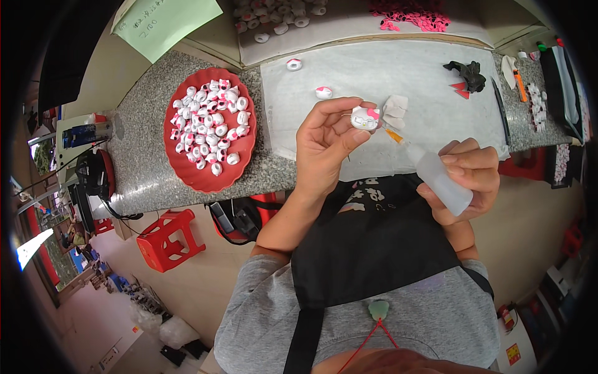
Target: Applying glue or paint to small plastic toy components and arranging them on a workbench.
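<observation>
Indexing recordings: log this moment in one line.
Left hand: pinching cat-head figurine | Right hand: holding squeeze bottle, orange tip near figurine | Red plate: more figurines

Looks like a small-parts workshop rather than a home. Shown by dozens of near-identical white-and-pink cat-head pieces (pixel 221 130) heaped on a red scalloped plate (pixel 199 180), with separate batches of white pieces (pixel 301 22) and pink pieces (pixel 420 23) on a pale-lined shelf (pixel 349 26) behind. Shown too by a long speckled surface (pixel 146 181) partly covered with white paper (pixel 430 71), a handwritten green note (pixel 165 25), a squeeze bottle (pixel 443 186) with a fine orange tip, and a black apron (pixel 374 255). Equally workroom-like: a red plastic stool (pixel 161 244), translucent plastic bags (pixel 177 331) and a red fire extinguisher (pixel 507 318).
</observation>
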